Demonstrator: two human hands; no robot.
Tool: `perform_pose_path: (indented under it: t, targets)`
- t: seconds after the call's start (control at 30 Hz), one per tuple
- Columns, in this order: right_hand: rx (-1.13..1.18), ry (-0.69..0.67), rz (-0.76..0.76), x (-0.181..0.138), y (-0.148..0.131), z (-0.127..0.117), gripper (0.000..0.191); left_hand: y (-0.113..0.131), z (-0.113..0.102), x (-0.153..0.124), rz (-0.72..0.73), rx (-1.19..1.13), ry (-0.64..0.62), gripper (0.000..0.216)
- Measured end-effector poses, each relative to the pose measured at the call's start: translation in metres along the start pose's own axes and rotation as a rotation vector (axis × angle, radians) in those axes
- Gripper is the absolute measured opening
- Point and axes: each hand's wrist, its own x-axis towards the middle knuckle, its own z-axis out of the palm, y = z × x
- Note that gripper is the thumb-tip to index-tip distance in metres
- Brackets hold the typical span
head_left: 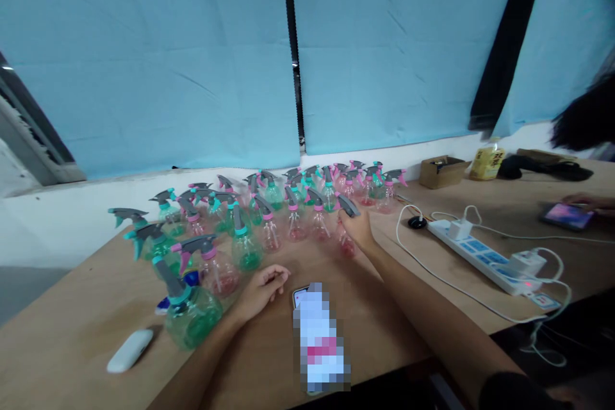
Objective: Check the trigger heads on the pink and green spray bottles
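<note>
My right hand [357,225] is wrapped round the neck of a spray bottle [346,245] with a grey-and-pink trigger head and a clear, pinkish body. This bottle stands at the right end of the front row. My left hand [266,286] hovers low over the table with fingers loosely bent and nothing seen in it. Close to its wrist are a pink-collared spray bottle [220,274] and a large green spray bottle [193,317]. Between my forearms lies a phone [321,339] with a lit, blurred-out screen. Several more pink and green spray bottles crowd behind.
A white power strip [480,256] with chargers and looping cables lies at right. Beyond it are a small cardboard box [442,173] and a yellow-labelled bottle [487,160]. A white oval case [129,351] sits front left. Another person's hand touches a second phone [567,216].
</note>
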Motion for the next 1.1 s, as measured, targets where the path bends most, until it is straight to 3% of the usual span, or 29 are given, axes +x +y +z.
perform_pose_path:
  t: [0.1,0.23,0.5,0.67,0.73,0.83,0.93,1.1]
  targets:
    - [-0.139,0.115,-0.073,0.000,0.002,-0.001,0.033,0.002,0.000,0.000,0.005,0.006,-0.001,0.042]
    - [-0.287,0.152,-0.118,-0.005,0.009,-0.002,0.045,0.003,0.001,0.000,0.003,0.002,-0.002,0.043]
    - [-0.233,0.153,-0.293,-0.008,0.030,-0.002,0.053,-0.001,0.000,0.001,0.000,0.007,-0.001,0.044]
    - [-0.238,0.185,-0.354,-0.010,0.022,-0.008,0.072,-0.004,0.001,0.002,0.010,-0.020,0.009,0.044]
    - [-0.246,0.256,-0.380,-0.013,0.013,-0.012,0.070,-0.002,0.002,0.001,0.006,-0.023,0.003,0.042]
    - [-0.228,0.304,-0.507,-0.022,-0.005,-0.013,0.052,0.002,0.002,0.000,0.000,-0.029,-0.005,0.041]
    - [-0.197,0.125,-0.666,-0.037,-0.029,-0.003,0.042,0.004,0.002,-0.001,0.000,-0.038,-0.012,0.040]
    - [-0.193,-0.451,-0.835,-0.074,-0.099,0.041,0.037,-0.004,0.002,0.001,0.031,0.001,0.038,0.033]
